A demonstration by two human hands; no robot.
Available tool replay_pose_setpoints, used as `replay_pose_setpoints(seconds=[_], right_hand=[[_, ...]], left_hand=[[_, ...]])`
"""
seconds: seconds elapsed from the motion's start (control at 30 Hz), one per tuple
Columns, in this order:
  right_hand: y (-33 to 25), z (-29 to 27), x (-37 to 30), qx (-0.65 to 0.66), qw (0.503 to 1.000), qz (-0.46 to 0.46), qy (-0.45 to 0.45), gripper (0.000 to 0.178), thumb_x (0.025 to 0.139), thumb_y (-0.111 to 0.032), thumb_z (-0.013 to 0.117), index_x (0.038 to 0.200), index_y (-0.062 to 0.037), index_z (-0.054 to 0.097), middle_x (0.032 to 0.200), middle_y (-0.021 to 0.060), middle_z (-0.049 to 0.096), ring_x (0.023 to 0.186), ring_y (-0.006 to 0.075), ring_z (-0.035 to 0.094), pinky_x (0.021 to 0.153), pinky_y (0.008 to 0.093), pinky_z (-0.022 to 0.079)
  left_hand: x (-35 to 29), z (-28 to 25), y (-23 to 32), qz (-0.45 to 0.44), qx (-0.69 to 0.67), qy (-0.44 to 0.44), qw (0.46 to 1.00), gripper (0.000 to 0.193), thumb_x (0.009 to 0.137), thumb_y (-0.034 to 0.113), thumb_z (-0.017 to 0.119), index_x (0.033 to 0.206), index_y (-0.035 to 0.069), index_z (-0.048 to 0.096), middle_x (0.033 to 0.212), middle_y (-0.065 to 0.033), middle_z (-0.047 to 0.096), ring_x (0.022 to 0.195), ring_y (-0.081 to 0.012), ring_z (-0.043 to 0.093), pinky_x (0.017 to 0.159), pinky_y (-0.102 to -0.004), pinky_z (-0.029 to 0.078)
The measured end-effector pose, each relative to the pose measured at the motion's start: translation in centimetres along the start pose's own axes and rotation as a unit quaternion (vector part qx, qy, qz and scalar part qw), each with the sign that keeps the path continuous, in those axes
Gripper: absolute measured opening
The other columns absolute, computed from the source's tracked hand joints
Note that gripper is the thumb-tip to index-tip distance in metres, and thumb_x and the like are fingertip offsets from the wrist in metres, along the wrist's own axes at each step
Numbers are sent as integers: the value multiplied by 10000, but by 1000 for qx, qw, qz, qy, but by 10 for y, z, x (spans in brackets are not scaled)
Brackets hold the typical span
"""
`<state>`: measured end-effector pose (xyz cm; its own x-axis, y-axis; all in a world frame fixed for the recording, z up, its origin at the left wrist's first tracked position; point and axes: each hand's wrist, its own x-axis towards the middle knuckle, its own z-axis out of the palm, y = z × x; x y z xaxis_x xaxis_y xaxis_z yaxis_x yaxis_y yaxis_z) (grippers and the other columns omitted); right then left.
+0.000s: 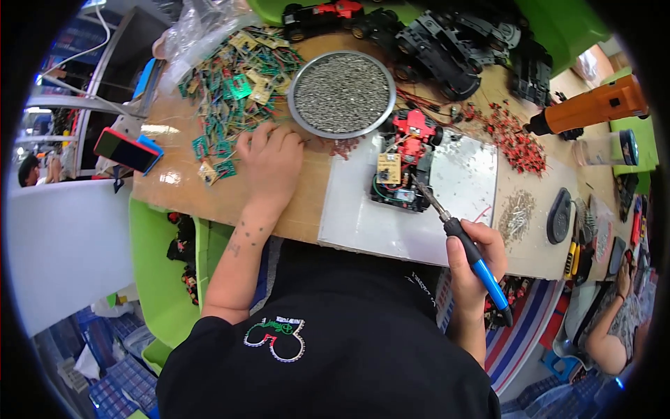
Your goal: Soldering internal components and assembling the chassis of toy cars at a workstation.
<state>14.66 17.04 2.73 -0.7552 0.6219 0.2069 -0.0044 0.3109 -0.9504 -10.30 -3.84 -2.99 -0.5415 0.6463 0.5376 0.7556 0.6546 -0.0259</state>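
My right hand (pixel 472 264) grips a soldering iron (pixel 481 269) with a blue and black handle. Its metal tip points at a small toy car chassis (pixel 403 192), by the edge of a tan circuit board (pixel 389 168) on it. The chassis is black with a red top part (pixel 414 130) and rests on a white board (pixel 363 227). My left hand (pixel 271 162) is down on the table with fingers curled together, between a heap of small green and tan circuit boards (pixel 238 86) and a round metal dish (pixel 293 115) full of tiny metal parts. What its fingertips hold, if anything, is hidden.
More black car chassis (pixel 447 63) lie along the back. An orange and black tool (pixel 593 105) juts in at right, above a pile of red parts (pixel 516 143). Loose metal pins (pixel 516 216) lie near a black oval device (pixel 559 216). Green bins (pixel 164 272) flank the table.
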Motion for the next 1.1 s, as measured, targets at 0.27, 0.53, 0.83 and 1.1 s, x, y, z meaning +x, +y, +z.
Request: replay_pose_setpoints(seconds=[0.27, 0.53, 0.83, 1.1], right_hand=[[-4, -15, -6, -26, 1000, -3, 4, 233, 791, 13, 737, 999, 44, 635, 854, 126, 684, 753, 152, 643, 700, 259, 494], [-9, -10, -4, -41, 998, 45, -17, 197, 777, -6, 753, 949, 39, 666, 800, 105, 686, 718, 139, 646, 671, 242, 494], [-7, -2, -5, -56, 998, 32, -10, 190, 774, -31, 763, 932, 30, 677, 806, 101, 694, 688, 129, 636, 647, 244, 495], [-8, -2, -1, -99, 995, 10, -25, 203, 746, -42, 776, 917, 19, 685, 767, 112, 678, 656, 168, 637, 624, 270, 495]], left_hand=[[-3, -24, 33, -30, -48, 25, 998, 162, 767, 134, 721, 878, 124, 604, 847, -9, 596, 933, -236, 580, 917, -450, 349], [-3, -38, 101, 72, -276, 9, 958, 180, 734, 126, 773, 885, 110, 677, 877, -6, 594, 898, -232, 544, 835, -442, 345], [-4, -32, 106, 60, -264, 7, 963, 182, 714, 142, 793, 870, 114, 704, 887, 11, 595, 895, -209, 540, 833, -436, 333], [-1, -33, 108, 60, -263, -6, 963, 181, 707, 142, 789, 862, 119, 699, 873, 26, 593, 910, -202, 528, 852, -444, 323]])
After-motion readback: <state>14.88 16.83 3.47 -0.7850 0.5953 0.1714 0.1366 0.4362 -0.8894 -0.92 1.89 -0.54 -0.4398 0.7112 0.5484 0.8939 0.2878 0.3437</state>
